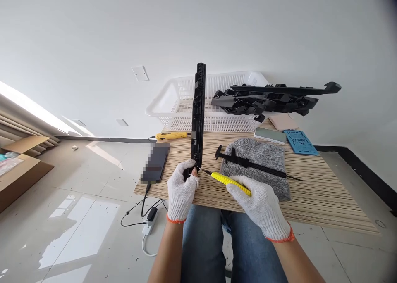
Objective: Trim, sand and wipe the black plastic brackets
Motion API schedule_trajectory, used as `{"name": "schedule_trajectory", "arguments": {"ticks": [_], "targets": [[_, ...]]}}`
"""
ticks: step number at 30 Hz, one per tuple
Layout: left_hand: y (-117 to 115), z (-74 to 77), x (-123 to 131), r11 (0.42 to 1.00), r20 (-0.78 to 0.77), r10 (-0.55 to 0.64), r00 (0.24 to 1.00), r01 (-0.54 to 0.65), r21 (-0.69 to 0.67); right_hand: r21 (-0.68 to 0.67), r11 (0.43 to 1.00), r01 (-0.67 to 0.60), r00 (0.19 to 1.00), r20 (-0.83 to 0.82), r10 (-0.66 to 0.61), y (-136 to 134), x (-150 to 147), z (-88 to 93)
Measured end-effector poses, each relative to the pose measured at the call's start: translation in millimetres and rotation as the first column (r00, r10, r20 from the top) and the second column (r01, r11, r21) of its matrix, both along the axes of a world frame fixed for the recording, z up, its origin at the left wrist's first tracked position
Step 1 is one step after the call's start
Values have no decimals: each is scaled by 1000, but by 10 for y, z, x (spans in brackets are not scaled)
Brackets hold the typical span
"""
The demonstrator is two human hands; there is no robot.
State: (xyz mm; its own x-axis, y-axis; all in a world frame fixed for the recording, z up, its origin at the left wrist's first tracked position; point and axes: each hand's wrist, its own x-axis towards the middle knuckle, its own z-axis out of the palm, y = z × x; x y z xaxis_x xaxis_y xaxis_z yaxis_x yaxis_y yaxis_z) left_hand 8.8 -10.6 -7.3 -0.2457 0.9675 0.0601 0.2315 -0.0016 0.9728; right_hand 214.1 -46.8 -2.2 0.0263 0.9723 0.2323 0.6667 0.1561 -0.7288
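Observation:
A long black plastic part point(197, 109) stands nearly upright over the table, and my left hand point(182, 188), in a white glove, is closed on its lower end. In my gloved right hand point(256, 198) is a yellow-handled knife point(222, 178). Its thin tip points left and lies at the lower end of the black part, beside my left thumb; whether it touches cannot be told. Right of the knife, a black caliper point(248, 163) rests on a folded grey cloth point(266, 151).
Behind, a white basket point(176, 120) holds several black parts point(269, 99) jutting out rightward. A yellow tool point(172, 135) and a dark phone point(158, 163) lie left. A green-grey box point(269, 135) and blue card point(300, 142) lie right. A power strip point(149, 225) is below left.

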Motion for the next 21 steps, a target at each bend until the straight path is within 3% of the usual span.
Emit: {"name": "schedule_trajectory", "arguments": {"ticks": [10, 15, 21], "targets": [[-13, 8, 1, 997, -17, 53, 998, -52, 58, -5, 1000, -12, 1000, -24, 12, -15, -5, 27], [-7, 1, -5, 999, -85, 43, 995, -40, 37, 19, 1000, -15, 1000, 4, 15, -5, 4, -3], [-9, -20, 8, 992, -197, 87, 976, -67, 106, 14, 1000, -27, 1000, 5, 27, -3, 5, 10]]}}
